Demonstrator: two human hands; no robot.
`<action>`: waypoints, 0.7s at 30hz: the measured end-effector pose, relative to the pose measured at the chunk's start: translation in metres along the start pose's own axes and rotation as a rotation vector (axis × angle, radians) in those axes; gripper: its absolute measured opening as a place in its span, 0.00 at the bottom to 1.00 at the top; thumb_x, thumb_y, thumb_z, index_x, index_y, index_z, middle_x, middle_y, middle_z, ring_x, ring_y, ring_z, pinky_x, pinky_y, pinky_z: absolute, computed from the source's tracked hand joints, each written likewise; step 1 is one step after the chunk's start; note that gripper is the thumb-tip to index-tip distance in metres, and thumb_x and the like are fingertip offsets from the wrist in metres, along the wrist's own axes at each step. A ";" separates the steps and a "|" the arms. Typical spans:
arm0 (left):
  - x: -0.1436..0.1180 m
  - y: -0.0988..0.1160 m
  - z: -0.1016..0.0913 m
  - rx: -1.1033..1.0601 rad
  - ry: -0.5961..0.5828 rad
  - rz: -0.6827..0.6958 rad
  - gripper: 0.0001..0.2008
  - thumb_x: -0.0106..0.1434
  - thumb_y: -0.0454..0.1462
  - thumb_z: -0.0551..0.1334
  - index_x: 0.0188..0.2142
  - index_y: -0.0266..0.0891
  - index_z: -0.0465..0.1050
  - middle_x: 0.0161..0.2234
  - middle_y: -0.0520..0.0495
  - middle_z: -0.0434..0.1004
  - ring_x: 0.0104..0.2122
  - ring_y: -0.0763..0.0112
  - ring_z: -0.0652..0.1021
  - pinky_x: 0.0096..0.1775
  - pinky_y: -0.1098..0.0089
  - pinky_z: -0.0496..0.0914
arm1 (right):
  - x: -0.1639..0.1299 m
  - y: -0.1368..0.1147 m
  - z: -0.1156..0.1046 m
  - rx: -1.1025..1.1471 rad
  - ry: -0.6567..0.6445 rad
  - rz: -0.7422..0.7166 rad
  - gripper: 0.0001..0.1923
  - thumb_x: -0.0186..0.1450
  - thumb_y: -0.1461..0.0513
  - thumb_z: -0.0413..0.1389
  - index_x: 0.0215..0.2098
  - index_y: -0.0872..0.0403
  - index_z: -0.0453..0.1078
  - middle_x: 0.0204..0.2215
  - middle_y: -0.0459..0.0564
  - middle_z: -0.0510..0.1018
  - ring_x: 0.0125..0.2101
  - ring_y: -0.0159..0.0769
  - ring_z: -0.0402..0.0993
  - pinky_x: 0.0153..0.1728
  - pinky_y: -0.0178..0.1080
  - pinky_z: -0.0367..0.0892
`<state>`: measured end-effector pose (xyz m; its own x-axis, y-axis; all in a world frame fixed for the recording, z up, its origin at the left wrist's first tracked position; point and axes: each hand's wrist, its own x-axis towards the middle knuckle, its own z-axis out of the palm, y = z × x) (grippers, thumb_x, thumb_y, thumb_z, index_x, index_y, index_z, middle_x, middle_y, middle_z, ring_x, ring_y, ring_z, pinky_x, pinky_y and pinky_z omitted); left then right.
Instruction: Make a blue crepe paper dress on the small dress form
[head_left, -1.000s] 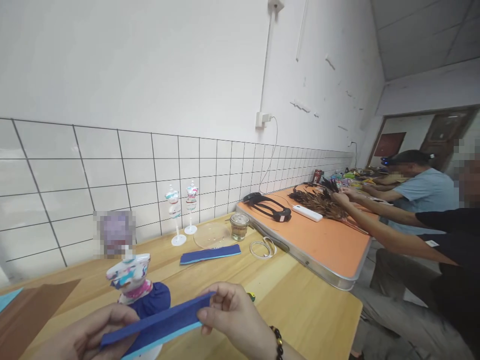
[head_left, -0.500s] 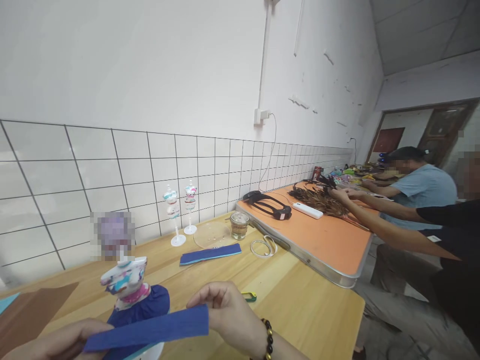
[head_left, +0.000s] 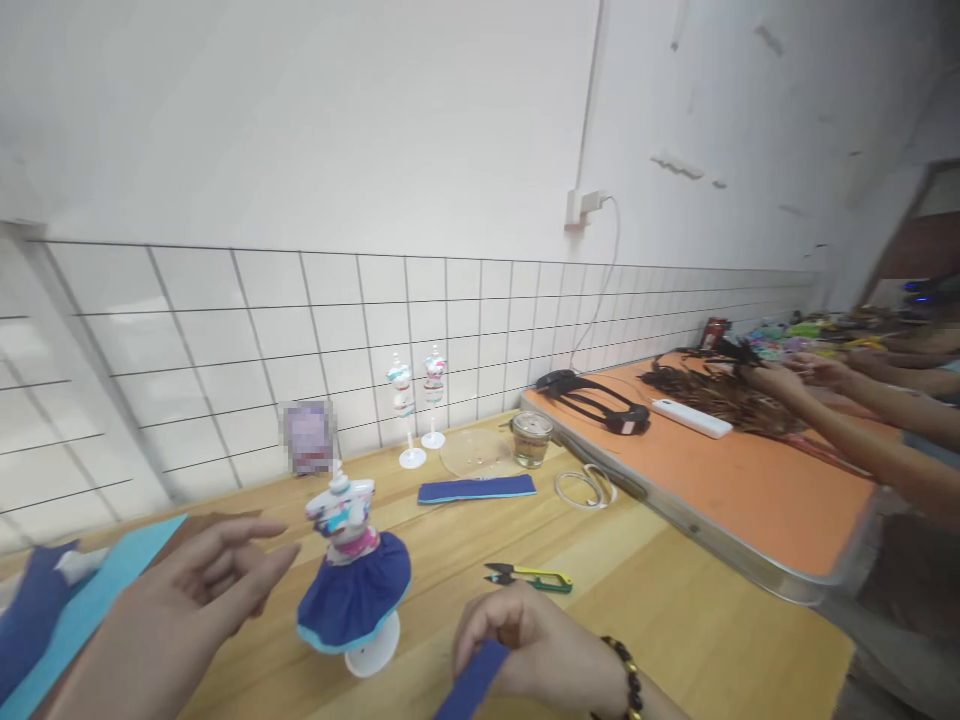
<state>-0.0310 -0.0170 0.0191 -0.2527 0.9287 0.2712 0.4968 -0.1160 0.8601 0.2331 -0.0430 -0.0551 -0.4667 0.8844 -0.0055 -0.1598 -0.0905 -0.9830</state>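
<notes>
In the head view, gripping the strip [head_left: 474, 688] in the curled fingers of the right hand [head_left: 536, 640], and letting its lower end run out of frame. Wearing a bracelet [head_left: 628, 675] just behind that grip. Holding the left hand [head_left: 176, 615] open, with nothing visible in it, spreading thumb and forefinger near the form [head_left: 341, 515], seemingly without touching.

Now keeping the strip in 1 hand instead of 2, and lower, to the right of the form rather than across its front. Judging from that, breaking off the 2-handed hold on the strip and freeing the left hand beside the form.

Compared with the earlier frame, baring the whole skirt [head_left: 356, 595] and showing more of the white base [head_left: 375, 652], both left of the right grip. Also uncovering the snips [head_left: 536, 578], just beyond the right grip. Looking further left too, taking in more of the light-blue cloth [head_left: 127, 575] beyond the left hand. Still seeing a 2nd strip [head_left: 476, 489] lying past the snips, with a glass [head_left: 531, 445] farther off. Losing most of a co-worker, far right of the grip, but keeping a hand [head_left: 776, 382] in sight.
</notes>
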 end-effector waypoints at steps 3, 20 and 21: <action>-0.003 0.011 0.004 -0.094 -0.057 0.000 0.21 0.51 0.51 0.64 0.40 0.42 0.70 0.28 0.53 0.74 0.33 0.65 0.75 0.32 0.72 0.68 | -0.006 0.013 -0.007 -0.034 -0.016 0.059 0.10 0.44 0.60 0.70 0.23 0.56 0.78 0.20 0.44 0.78 0.22 0.27 0.73 0.27 0.30 0.68; 0.001 -0.007 0.017 -0.001 -0.427 0.121 0.29 0.55 0.40 0.63 0.56 0.45 0.62 0.55 0.44 0.69 0.55 0.55 0.67 0.55 0.54 0.61 | 0.004 0.022 -0.008 -0.092 0.015 0.070 0.10 0.47 0.61 0.69 0.24 0.56 0.75 0.19 0.44 0.77 0.21 0.29 0.71 0.27 0.32 0.66; 0.000 -0.005 0.015 -0.021 -0.430 0.126 0.27 0.56 0.41 0.62 0.56 0.45 0.63 0.55 0.45 0.68 0.55 0.55 0.67 0.55 0.55 0.61 | 0.005 0.012 -0.003 -0.095 0.012 0.059 0.09 0.47 0.61 0.69 0.24 0.56 0.76 0.20 0.45 0.78 0.22 0.29 0.72 0.28 0.32 0.66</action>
<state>-0.0213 -0.0108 0.0081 0.1789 0.9683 0.1745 0.4834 -0.2410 0.8416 0.2317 -0.0380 -0.0671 -0.4622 0.8844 -0.0651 -0.0495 -0.0991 -0.9938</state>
